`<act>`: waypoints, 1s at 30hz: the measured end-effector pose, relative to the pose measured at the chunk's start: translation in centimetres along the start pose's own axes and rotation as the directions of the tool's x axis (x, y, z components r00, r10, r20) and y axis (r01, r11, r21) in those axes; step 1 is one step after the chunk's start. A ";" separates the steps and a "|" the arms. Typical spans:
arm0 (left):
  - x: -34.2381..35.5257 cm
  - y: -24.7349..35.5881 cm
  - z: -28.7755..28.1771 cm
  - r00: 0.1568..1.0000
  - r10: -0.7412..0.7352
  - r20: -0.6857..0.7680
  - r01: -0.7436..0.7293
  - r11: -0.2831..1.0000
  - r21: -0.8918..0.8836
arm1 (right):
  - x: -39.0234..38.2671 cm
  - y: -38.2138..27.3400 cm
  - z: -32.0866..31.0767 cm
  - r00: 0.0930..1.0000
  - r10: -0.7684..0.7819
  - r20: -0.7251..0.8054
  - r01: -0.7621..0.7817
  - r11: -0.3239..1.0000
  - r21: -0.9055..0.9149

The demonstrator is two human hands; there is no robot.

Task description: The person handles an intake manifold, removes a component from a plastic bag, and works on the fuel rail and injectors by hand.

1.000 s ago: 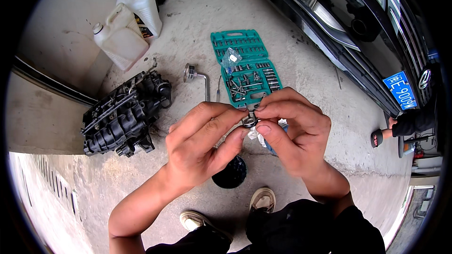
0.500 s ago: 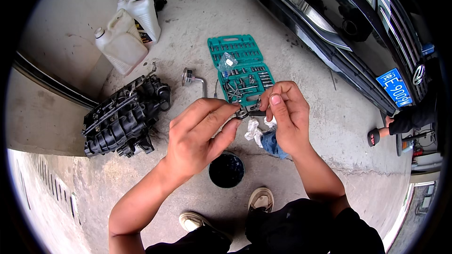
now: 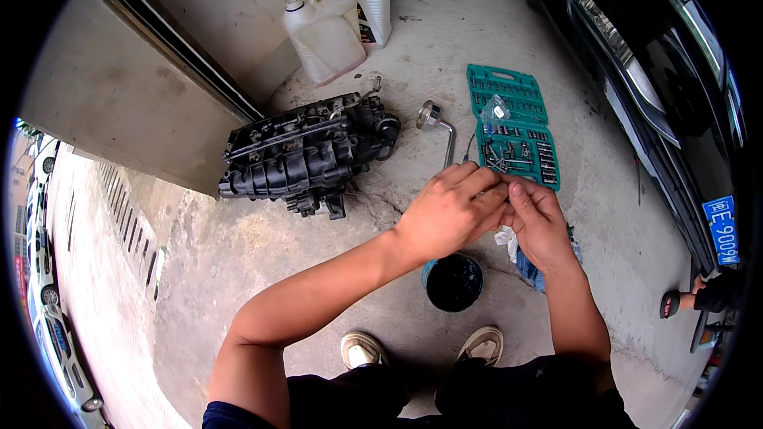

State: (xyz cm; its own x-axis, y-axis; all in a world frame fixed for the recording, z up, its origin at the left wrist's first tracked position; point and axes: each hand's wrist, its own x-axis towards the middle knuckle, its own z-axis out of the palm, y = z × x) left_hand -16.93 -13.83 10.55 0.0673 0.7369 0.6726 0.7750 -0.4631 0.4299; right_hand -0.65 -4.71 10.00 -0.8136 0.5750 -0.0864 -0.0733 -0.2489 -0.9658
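Observation:
My left hand (image 3: 451, 208) and my right hand (image 3: 542, 229) meet in front of me above the floor, fingers bent and touching. Between the left thumb and fingers sits a small ratchet wrench, seen half a second ago and now covered by the hands. The right thumb and fingertips are pinched together against the left fingers; whatever they hold is hidden. Just beyond the hands lies an open teal socket set case (image 3: 550, 141) with sockets and bits in it and a clear plastic bag (image 3: 496, 109) on top. Below the hands stands a dark bucket (image 3: 430, 290).
A black engine part (image 3: 298, 160) lies on the floor at left, near a metal cup-shaped tool with a bent rod (image 3: 450, 143). Whitish jugs (image 3: 324, 38) stand by the wall. A blue rag (image 3: 528, 272) lies right of the bucket. A black car (image 3: 668, 71) and another person's foot (image 3: 671, 303) are at right.
My view has swung left, so the scene sits farther right. The hands, earlier apart with the ratchet wrench showing, have come together and now cover it.

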 end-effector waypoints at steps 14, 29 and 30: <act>-11.8 -15.1 -14.1 0.642 -0.586 -0.494 0.753 0.604 0.262 | 8.1 8.7 -0.5 0.923 0.365 -0.119 -0.351 0.928 0.121; -21.3 -31.1 -29.0 -0.141 -0.886 0.441 0.843 -0.341 -0.417 | 24.6 14.3 10.4 0.767 0.624 -0.148 -0.635 0.705 -0.317; -21.3 -31.2 -29.3 -0.095 -0.874 0.476 0.794 -0.355 -0.493 | 24.8 14.7 10.9 0.773 0.616 -0.150 -0.631 0.723 -0.282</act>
State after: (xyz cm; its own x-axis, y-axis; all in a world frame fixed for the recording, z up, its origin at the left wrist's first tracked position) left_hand -60.94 -29.51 0.41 -0.3852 0.5691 -0.7264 -0.5316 0.5066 0.6788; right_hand -28.17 -2.60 -3.63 -0.5873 0.4084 -0.6988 0.6228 -0.3233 -0.7124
